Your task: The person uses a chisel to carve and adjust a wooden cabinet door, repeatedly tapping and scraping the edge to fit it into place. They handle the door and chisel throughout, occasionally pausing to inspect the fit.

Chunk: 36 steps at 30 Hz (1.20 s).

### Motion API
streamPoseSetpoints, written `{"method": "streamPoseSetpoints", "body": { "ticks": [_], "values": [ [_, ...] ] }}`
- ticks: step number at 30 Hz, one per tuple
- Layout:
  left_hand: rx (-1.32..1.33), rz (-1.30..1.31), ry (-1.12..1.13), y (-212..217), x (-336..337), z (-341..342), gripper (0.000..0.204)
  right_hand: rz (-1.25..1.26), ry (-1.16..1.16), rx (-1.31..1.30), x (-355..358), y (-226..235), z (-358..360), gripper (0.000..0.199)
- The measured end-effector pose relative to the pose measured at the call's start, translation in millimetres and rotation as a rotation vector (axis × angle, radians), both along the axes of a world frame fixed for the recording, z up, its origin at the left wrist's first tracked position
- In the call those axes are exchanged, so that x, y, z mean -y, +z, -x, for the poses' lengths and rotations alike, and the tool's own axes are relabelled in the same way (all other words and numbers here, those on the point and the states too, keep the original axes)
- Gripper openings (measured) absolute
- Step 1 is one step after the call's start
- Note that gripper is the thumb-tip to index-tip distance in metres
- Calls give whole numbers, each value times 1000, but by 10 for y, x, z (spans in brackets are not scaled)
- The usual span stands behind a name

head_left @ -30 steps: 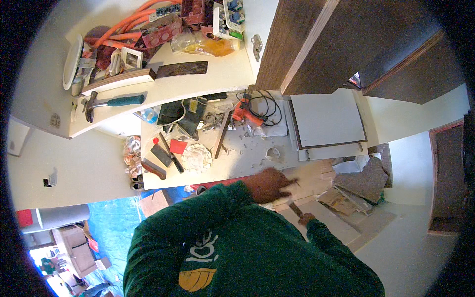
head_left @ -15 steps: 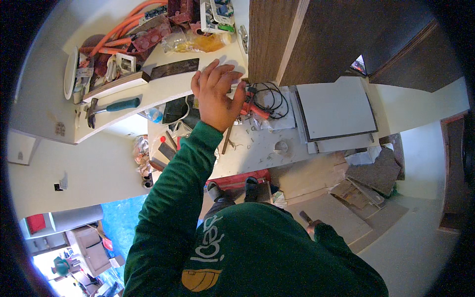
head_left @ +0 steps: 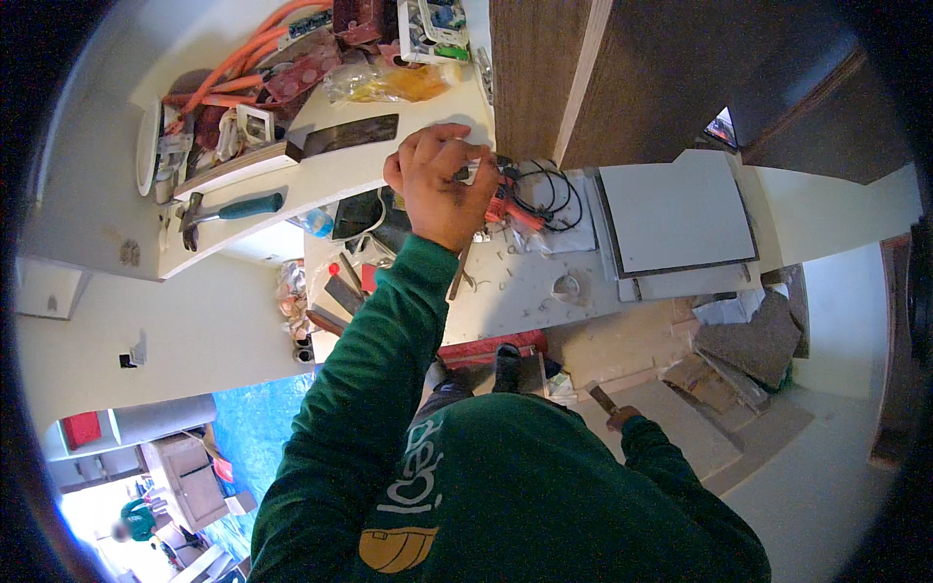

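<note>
My left hand (head_left: 442, 187) is raised at the front edge of the white shelf (head_left: 219, 238), beside the dark wood cabinet (head_left: 535, 78). Its fingers curl in toward the thumb; whatever they pinch, if anything, is hidden. Low on the right, my right hand (head_left: 622, 418) is closed on a flat, narrow scraper-like tool (head_left: 603, 397), which points up and away from me. On the shelf lie a claw hammer (head_left: 238, 209) with a teal grip and a dark wood strip (head_left: 352, 135).
Orange hose (head_left: 233, 63), a plastic bag (head_left: 389, 85) and a white organizer box (head_left: 432, 34) crowd the shelf. Below, a white worktop (head_left: 505, 301) carries a black cable (head_left: 549, 194), white panels (head_left: 675, 219) and a tape roll (head_left: 567, 287). Broken boards (head_left: 748, 340) lie at the right.
My left hand's fingers have curled in further, and it stays by the shelf edge. The right hand with the tool has risen slightly. The whole view has shifted a little to the right.
</note>
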<state>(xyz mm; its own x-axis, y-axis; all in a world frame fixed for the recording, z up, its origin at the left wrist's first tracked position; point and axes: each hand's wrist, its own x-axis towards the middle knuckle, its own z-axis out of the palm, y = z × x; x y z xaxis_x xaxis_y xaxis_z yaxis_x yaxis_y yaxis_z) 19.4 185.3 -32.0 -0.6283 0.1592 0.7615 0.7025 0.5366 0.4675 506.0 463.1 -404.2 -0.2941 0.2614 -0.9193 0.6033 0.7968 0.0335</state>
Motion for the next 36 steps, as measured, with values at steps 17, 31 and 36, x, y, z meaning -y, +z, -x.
{"method": "streamPoseSetpoints", "body": {
  "ticks": [17, 31, 36],
  "values": [
    [-6, 82, 39, -11, 33, -1, 21, 75, 305, -101, -167, -563, -34, 27],
    [8, 7, -15, -24, 131, 30, 16, -49, 7, -51, -84, 13, -97, 51],
    [23, -33, -58, -12, 122, 2, 17, 4, 13, -115, -80, -135, -34, 45]
  ]
}}
